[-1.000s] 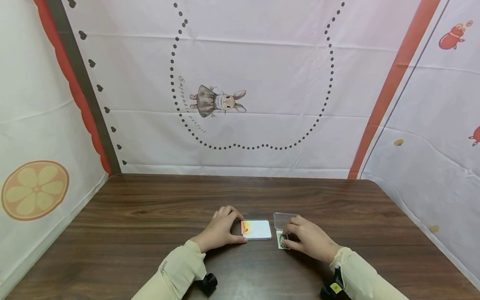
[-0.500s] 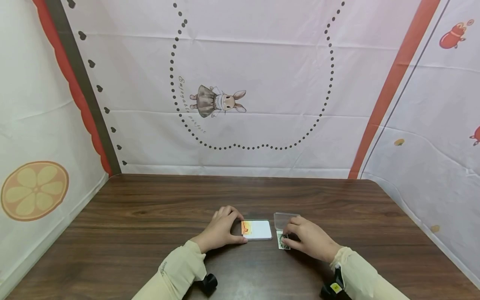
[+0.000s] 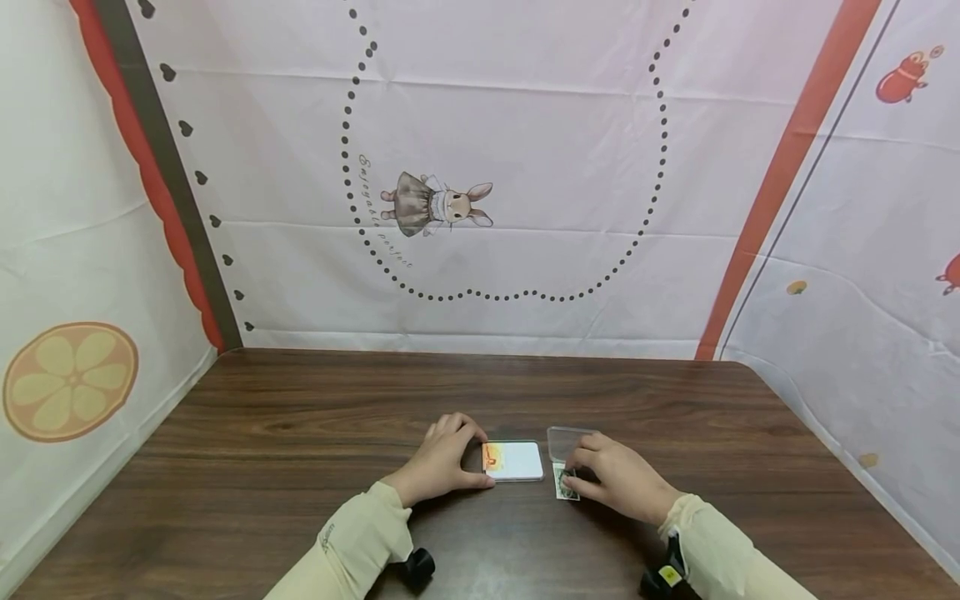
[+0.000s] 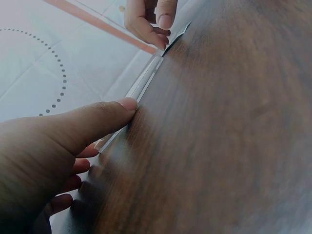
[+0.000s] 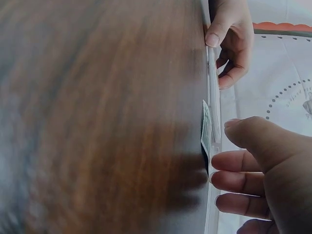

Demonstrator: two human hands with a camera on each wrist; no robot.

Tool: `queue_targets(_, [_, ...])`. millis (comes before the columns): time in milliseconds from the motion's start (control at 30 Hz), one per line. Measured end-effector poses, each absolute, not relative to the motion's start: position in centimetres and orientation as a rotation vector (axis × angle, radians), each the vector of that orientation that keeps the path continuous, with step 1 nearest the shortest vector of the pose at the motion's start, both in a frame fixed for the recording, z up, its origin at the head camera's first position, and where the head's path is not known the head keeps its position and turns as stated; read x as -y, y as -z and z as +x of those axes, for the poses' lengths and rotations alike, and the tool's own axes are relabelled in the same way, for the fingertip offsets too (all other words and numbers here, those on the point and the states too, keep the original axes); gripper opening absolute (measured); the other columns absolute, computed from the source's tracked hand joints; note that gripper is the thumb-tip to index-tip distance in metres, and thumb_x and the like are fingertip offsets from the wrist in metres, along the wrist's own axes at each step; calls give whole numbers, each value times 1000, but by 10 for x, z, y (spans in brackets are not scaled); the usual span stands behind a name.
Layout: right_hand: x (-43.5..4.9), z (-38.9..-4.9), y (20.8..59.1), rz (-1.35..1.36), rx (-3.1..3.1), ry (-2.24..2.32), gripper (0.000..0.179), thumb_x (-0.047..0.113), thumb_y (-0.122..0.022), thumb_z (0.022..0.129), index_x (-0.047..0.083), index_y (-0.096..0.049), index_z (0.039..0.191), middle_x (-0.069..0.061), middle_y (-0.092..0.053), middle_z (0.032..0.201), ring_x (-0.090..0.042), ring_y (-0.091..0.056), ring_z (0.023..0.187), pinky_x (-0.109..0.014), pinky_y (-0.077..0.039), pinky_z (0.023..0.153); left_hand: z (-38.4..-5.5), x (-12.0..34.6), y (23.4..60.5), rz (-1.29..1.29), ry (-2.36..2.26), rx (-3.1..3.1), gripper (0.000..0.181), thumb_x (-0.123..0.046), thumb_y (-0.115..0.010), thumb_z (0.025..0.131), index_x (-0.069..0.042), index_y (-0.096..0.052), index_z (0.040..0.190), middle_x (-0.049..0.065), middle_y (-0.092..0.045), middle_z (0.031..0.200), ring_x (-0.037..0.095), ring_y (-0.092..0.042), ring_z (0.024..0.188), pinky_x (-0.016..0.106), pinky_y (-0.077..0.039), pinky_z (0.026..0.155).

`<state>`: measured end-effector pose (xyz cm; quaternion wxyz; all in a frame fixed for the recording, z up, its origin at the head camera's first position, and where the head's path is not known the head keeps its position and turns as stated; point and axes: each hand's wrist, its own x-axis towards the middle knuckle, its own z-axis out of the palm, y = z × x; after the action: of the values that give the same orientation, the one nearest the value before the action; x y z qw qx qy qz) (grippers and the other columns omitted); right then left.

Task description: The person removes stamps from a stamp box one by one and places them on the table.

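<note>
Left hand (image 3: 442, 461) grips case (image 4: 145, 80); right hand (image 3: 618, 477) loose, right wrist view alone showing thumb off slip (image 5: 206, 126).

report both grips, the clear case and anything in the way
Left grip pinches clear case by opposite edges. Right grip over small printed slip, contact unclear. Right grip hides part of slip and clear plastic piece.

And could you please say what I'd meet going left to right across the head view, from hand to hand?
Left hand, flat case with a white and orange face, small printed slip, right hand.
</note>
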<state>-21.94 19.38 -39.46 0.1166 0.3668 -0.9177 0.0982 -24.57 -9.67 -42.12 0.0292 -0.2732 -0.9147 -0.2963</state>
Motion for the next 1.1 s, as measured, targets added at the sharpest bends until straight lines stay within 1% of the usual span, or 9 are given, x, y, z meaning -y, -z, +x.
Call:
queue_targets(300, [-193,-221,394,1073,2692,-289,11,29,-68,89,19,-71,90,10,-56,85,0,-49,76,-22,-46,65,-245,97,422,-848,909,2820,51,-40,-81,75,-13,-61,113,8,-53,119,29,-44,117,50,-33,99])
queue_targets(567, [-191,-220,392,1064,2683,-282,14,29,-68,89,17,-71,95,8,-57,91,-3,-52,82,-23,-49,68,-246,97,422,-848,909,2812,52,-41,-81,75,-12,-61,113,8,-53,119,29,-45,116,51,-33,99])
queue_targets(1100, [-182,-222,391,1059,2670,-250,15,30,-71,86,17,-72,94,8,-60,91,-4,-56,83,-24,-51,71,-245,98,422,-854,906,2812,52,-41,-81,74,-12,-62,113,8,-53,119,30,-45,117,52,-33,99])
